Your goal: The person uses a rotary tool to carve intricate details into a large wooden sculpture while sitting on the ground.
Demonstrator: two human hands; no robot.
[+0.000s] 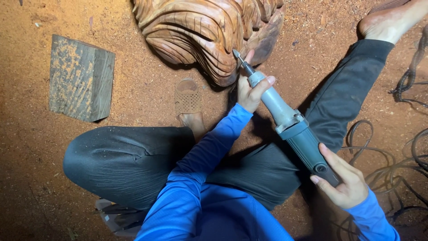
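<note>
Left hand (250, 91) grip pinching nose of grinder (290, 122), bit just above fingers, touching carving (209, 31). Right hand (345, 180) grip wrapped round grinder's rear, down-right. Wood block (80, 78) well left of left hand; sandal (187, 98) nr left; cables (392, 165) right of right hand.

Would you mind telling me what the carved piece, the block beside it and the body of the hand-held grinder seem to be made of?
The carved piece looks like bare reddish-brown wood: grain lines follow its cut ridges, with no gloss. The block seems rough, weathered wood, greyish and dusted with sawdust. The grinder held by the left hand and right hand appears to have a pale matte metal neck and a grey-green rear housing, probably plastic.
</note>
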